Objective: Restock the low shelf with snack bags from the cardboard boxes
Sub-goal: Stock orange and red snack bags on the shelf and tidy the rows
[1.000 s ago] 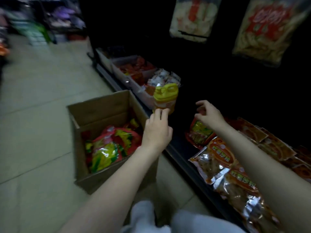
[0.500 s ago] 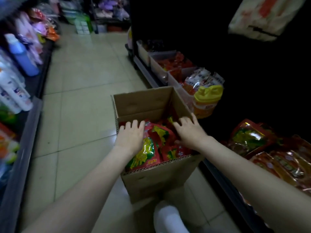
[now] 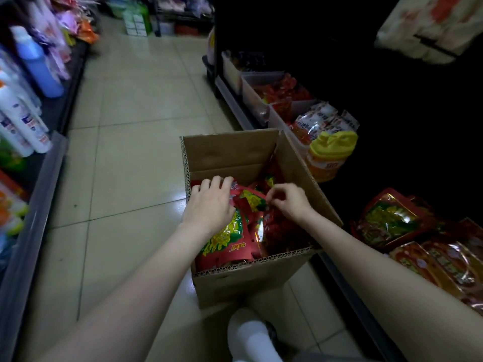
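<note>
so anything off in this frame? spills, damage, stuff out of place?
Nothing spilled or damaged. Only oddity: a yellow-lidded jar sits at the low shelf edge beside the cardboard box, unlike the bagged snacks around it. Both the left hand and the right hand are in the box on snack bags.

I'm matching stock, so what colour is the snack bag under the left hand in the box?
Red with a yellow-green picture, the snack bag shows best in the head view.

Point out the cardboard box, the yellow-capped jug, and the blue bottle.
cardboard box (image 3: 251,280): head view, near outer wall.
yellow-capped jug (image 3: 334,142): head view, on the yellow cap.
blue bottle (image 3: 39,69): head view, middle of its body.
</note>
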`<state>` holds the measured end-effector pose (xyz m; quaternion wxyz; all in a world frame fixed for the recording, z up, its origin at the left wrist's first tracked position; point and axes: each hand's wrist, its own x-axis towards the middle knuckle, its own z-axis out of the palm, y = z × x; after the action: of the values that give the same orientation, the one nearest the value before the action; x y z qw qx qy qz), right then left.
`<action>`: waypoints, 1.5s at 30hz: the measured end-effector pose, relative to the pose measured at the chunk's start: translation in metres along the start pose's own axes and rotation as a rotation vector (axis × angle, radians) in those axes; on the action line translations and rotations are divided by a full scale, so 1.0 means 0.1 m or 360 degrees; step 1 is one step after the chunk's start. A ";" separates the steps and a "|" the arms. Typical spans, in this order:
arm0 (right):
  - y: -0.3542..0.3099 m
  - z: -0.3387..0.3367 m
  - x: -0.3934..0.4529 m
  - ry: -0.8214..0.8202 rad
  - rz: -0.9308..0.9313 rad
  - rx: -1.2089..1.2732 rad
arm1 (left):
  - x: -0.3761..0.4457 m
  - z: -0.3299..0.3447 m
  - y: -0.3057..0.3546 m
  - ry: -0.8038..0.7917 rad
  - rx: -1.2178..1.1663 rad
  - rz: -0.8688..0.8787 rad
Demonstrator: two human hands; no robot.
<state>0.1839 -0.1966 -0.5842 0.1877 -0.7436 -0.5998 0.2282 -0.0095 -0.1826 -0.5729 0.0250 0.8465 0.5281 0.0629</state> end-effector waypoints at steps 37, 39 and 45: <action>-0.53 -0.67 -0.25 0.0184 -0.0723 -0.0380 | 0.12 -0.43 0.07 -0.0043 -0.0273 0.0057; -0.59 -1.06 -0.34 0.0288 -0.0890 -0.0428 | 0.19 -0.70 0.17 0.0014 -0.0285 0.0174; -0.59 -2.04 -0.74 0.0617 -0.1076 -0.0490 | 0.41 -1.26 0.65 0.0223 -0.1018 0.0435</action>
<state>0.2385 -0.2576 -0.3747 0.2480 -0.5534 -0.7908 -0.0828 0.0494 -0.1777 -0.4375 0.2439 0.8523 0.3640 0.2857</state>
